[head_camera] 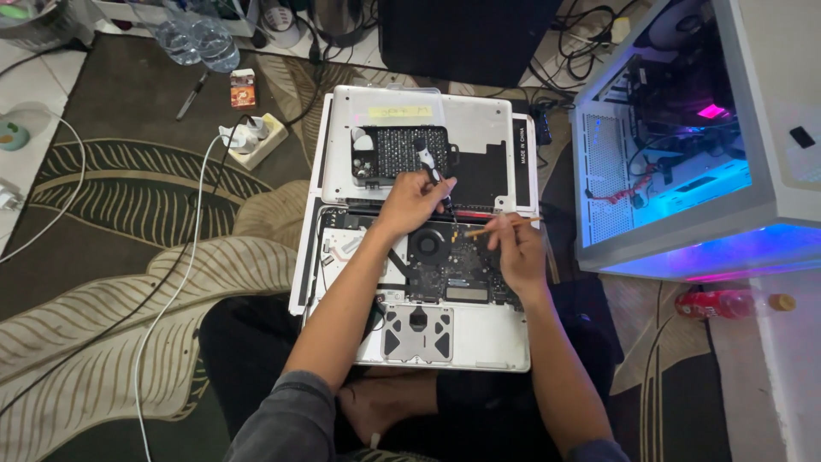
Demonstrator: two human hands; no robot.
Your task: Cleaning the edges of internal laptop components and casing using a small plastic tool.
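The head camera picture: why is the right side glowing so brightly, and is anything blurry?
In the head view, the lit computer case throws blue and pink glow that washes out its lower edge; the opened laptop is evenly lit and fairly sharp; the left hand and right hand look slightly soft; straight edges bow near the corners.

The scene is viewed from one head-worn camera, aimed steeply down, near above both hands.

We see a dark brown carpet [128,197] with cream leaf patterns, white floor tiles [34,81] at upper left, and blue-pink light from a white computer case [770,171] at right.
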